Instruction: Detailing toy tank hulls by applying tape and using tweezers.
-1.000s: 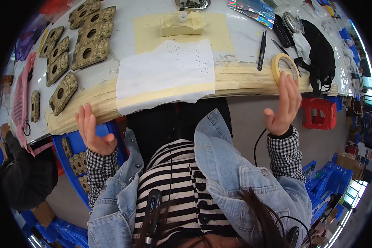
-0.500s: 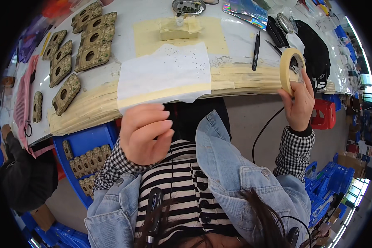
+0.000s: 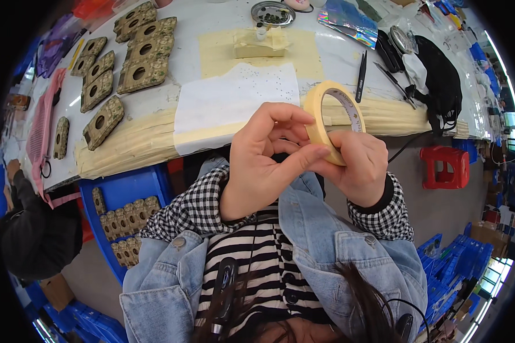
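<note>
A roll of cream masking tape (image 3: 316,124) stands upright above the table's front edge. My right hand (image 3: 360,168) is closed on its lower right side, fingers through the ring. My left hand (image 3: 269,157) meets the roll's left side, its index fingertip and thumb against the tape and its other fingers curled. Whether a loose tape end lies between those fingertips is hidden. Behind the hands, a white sheet (image 3: 212,108) scattered with tiny dark specks lies on the table, with a strip of tape along its front edge.
Camouflage-patterned cases with round holes (image 3: 138,72) lie at left; more sit in a blue tray (image 3: 117,191) below. A tape-covered block (image 3: 260,50), a metal dish (image 3: 273,14), black tweezers (image 3: 361,77) and a black bag (image 3: 439,74) are on the table. A red stool (image 3: 445,167) stands at right.
My right hand has brought the tape roll leftward from the table's right side to the middle. My left hand has moved right and up to meet it.
</note>
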Demonstrator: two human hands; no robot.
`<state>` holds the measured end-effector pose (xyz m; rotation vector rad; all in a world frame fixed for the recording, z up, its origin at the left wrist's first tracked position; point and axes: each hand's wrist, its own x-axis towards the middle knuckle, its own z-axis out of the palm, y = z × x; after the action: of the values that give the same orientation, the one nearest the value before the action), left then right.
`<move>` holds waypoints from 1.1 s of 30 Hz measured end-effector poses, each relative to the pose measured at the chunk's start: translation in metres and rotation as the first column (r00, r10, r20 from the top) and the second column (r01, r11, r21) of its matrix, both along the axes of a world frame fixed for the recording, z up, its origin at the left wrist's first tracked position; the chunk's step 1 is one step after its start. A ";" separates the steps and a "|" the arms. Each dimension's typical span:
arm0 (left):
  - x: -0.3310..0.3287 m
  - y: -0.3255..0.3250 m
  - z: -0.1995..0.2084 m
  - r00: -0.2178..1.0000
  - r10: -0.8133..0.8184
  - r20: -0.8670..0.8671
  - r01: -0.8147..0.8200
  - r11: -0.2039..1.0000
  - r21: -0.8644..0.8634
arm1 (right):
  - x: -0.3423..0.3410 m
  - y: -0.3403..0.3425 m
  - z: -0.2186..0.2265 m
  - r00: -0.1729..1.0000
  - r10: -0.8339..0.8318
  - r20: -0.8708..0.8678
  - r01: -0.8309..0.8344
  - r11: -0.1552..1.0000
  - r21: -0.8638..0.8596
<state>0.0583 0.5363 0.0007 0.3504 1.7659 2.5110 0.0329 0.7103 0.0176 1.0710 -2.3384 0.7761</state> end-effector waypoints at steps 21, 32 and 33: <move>-0.007 -0.011 -0.013 0.564 -0.040 -0.825 -0.458 0.816 -0.353 | 0.011 0.009 0.016 0.998 0.043 0.035 -0.046 0.995 0.089; -0.005 -0.022 -0.009 0.470 0.028 -0.882 -0.555 0.786 -0.271 | 0.008 0.011 0.021 0.943 0.274 0.189 -0.290 0.955 0.063; -0.005 -0.024 -0.006 0.485 0.051 -0.873 -0.550 0.794 -0.260 | 0.005 0.014 0.025 0.905 0.349 0.244 -0.372 0.927 0.055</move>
<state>0.0538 0.5126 -0.0056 1.5327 2.9992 1.9561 0.0379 0.7239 0.0421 1.5647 -2.4200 0.9696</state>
